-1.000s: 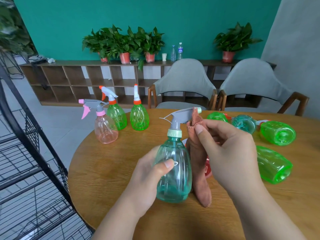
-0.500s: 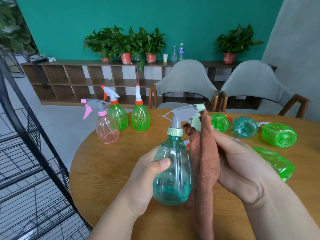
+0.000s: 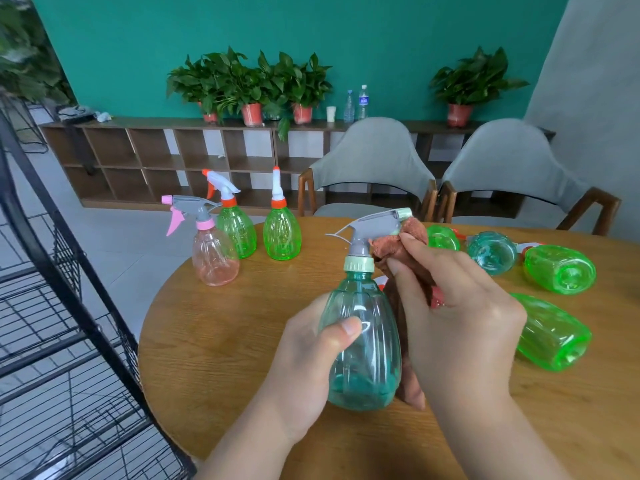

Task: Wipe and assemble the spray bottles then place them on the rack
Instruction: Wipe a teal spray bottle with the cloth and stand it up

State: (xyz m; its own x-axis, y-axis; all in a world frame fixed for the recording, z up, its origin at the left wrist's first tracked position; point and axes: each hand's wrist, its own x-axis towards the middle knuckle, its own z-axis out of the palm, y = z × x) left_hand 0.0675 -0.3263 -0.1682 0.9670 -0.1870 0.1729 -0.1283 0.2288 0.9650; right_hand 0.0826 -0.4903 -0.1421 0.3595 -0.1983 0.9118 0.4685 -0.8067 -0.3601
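My left hand [image 3: 304, 362] grips the body of a teal spray bottle [image 3: 363, 344] with a grey trigger head, held upright above the round wooden table [image 3: 214, 341]. My right hand [image 3: 460, 306] pinches a reddish-brown cloth [image 3: 391, 249] against the trigger head and neck; the cloth hangs down behind the bottle. Three assembled bottles stand at the table's far left: a pink one [image 3: 213, 254] and two green ones [image 3: 237, 230] [image 3: 281, 233]. Headless bottles lie on the right: a teal one [image 3: 491, 252] and green ones [image 3: 561, 270] [image 3: 550, 332] [image 3: 441, 237].
A black wire rack [image 3: 52, 323] stands left of the table. Two grey chairs [image 3: 370, 168] [image 3: 512, 174] sit at the far side. A low wooden shelf [image 3: 156, 157] with potted plants runs along the green wall.
My right hand has turned palm-down again and bunched the cloth up against the trigger head. Half a second ago the cloth lay spread along the bottle's side. The left hand keeps its hold.
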